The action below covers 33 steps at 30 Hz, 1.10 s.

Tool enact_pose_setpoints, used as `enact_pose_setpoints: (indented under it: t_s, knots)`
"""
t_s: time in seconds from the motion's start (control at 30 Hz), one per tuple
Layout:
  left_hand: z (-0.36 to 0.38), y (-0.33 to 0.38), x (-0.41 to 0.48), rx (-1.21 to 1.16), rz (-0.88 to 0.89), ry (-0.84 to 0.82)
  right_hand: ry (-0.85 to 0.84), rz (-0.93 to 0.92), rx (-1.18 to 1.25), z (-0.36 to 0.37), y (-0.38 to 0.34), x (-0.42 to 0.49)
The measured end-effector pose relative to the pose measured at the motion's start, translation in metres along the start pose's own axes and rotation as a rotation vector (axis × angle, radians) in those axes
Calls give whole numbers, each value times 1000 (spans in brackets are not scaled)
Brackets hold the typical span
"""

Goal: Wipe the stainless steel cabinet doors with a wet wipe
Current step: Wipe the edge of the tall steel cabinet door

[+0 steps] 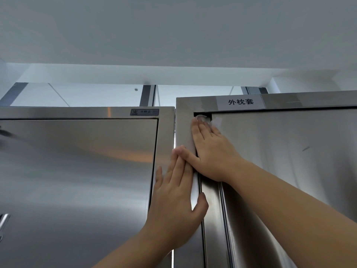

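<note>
Right hand point(212, 151), fingers flat, presses a thin white wet wipe point(216, 121) into the brushed stainless steel right cabinet door's point(280, 151) top-left corner. Left hand point(173, 206) rests flat and open on the steel frame point(184, 120) beside it.

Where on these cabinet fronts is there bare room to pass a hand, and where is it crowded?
Free: the left door panel between its handle and the left hand; the right door right of the right hand, below the label. Crowded: the seam, where both hands and the wet wipe sit.
</note>
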<state>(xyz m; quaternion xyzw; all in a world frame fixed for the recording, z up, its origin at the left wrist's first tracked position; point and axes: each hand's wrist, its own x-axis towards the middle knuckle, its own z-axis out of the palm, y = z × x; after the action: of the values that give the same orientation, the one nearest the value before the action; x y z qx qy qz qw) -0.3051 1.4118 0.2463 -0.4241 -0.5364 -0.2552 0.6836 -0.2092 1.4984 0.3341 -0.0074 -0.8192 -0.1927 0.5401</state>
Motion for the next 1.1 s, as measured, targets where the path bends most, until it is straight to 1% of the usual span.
enact_pose_setpoints:
  t_s: [0.17, 0.3, 0.4, 0.5, 0.6, 0.7, 0.8, 0.9, 1.0, 1.1]
  knots:
    - [0, 1, -4, 18, -5, -11, 6, 16, 9, 1, -3, -1]
    - [-4, 7, -20, -18, -12, -24, 59, -20, 35, 13, -10, -30]
    - [-6, 11, -36, -31, -24, -44, 30, -47, 28, 23, -12, -50]
    - [-9, 13, -42, 1, -15, -71, 17, -31, 29, 13, -8, -40]
    - [-11, 11, -45, 17, -4, -84, -32, 20, 52, 1, -5, -18]
    - [-15, 9, -53, 22, 4, -95, -6, 27, 12, 3, -6, -12]
    - [-22, 0, -58, 55, -43, -120, 10, 11, -8, 14, -10, -24]
    - [-34, -15, -47, 34, -66, -119, 35, -7, -22, 21, -13, -41]
    - [-46, -22, -16, -25, -60, -103, 29, -23, -25, 24, -15, -51]
    - [-50, -22, 19, -16, -70, -228, 56, -38, -35, 25, -14, -50]
